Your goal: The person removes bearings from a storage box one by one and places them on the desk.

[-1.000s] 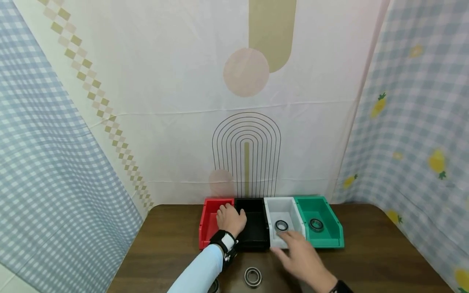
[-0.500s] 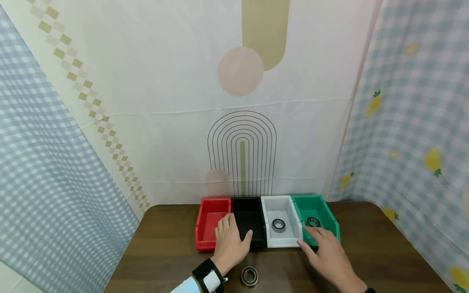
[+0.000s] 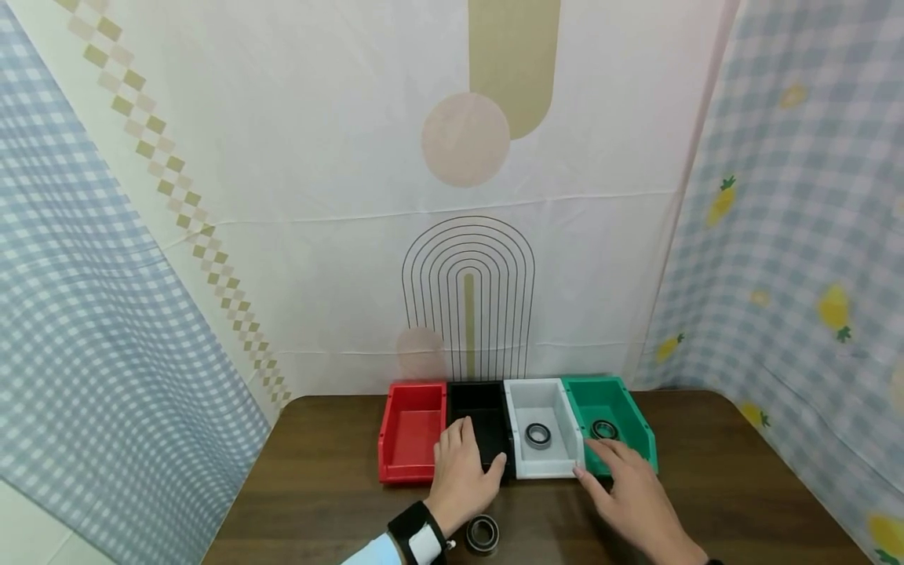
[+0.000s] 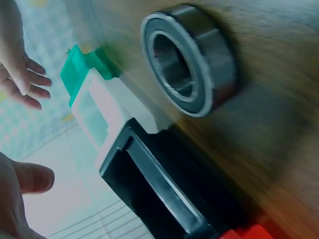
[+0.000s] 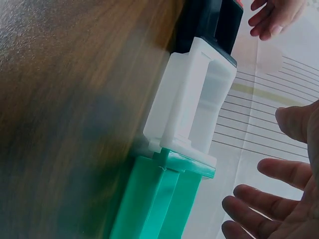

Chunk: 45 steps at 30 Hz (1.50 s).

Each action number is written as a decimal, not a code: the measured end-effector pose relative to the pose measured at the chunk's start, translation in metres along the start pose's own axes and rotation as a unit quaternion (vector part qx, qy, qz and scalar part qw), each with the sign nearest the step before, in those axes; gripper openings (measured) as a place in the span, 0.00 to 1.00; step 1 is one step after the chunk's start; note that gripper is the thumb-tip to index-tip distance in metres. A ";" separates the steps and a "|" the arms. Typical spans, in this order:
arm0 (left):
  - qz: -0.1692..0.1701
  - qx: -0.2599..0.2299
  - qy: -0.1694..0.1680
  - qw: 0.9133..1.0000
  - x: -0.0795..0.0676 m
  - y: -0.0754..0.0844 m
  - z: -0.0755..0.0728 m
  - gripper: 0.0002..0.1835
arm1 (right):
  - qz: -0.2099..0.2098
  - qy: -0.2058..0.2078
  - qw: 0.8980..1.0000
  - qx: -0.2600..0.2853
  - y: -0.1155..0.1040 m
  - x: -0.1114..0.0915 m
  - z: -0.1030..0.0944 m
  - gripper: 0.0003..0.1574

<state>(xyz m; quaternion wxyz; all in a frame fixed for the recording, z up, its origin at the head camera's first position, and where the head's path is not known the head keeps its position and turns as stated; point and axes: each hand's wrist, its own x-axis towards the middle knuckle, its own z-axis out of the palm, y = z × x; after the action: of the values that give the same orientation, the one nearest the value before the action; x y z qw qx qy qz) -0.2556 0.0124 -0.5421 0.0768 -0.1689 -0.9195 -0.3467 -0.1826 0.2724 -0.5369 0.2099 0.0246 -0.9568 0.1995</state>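
My left hand (image 3: 464,479) hovers over the front of the black bin (image 3: 482,402), fingers extended and thumb apart, holding nothing. Just below it a steel ball bearing (image 3: 482,534) lies on the table; it looms large as the bearing (image 4: 187,59) in the left wrist view. My right hand (image 3: 639,498) is over the front edge of the green bin (image 3: 638,424), its fingers spread and nothing in them. One bearing (image 3: 537,435) lies in the white bin (image 3: 524,400), and another bearing (image 3: 603,429) lies in the green one, partly behind my right fingers.
The red bin (image 3: 412,431) stands at the left end of the row of bins, which touch side by side along the back of the brown table (image 3: 318,479). A patterned white cloth (image 3: 339,275) hangs behind, with checked curtains (image 3: 127,329) at both sides.
My left hand has drawn back from the red bin and shifted right to the black one. My right hand has moved right from the white bin to the green bin.
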 end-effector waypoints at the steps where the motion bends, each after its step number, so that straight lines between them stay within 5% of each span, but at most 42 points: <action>1: -0.001 -0.001 0.000 1.000 0.001 0.002 0.001 0.44 | 0.000 0.001 1.000 0.000 0.000 0.000 0.000 0.32; 13: -0.044 -0.041 -0.017 0.998 0.039 0.023 0.028 0.42 | 0.002 0.016 1.000 0.019 -0.006 -0.003 -0.001 0.32; 26: -0.167 -0.095 -0.018 0.981 0.096 0.020 0.067 0.38 | -0.018 0.041 0.998 0.039 -0.017 -0.003 -0.004 0.29; 32: -0.202 -0.080 -0.008 0.976 0.106 0.023 0.086 0.29 | -0.007 0.032 0.999 0.036 -0.017 -0.006 -0.001 0.29; 45: -0.200 -0.048 0.018 0.978 0.108 0.024 0.100 0.25 | -0.005 0.028 0.998 0.057 -0.027 -0.006 0.006 0.27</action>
<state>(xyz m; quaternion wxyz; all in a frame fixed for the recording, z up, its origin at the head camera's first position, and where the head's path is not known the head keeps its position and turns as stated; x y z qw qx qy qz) -0.3499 0.1236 -0.5745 0.0141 0.0216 -0.9155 -0.4014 -0.1759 0.2454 -0.5344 0.2353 0.0355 -0.9377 0.2533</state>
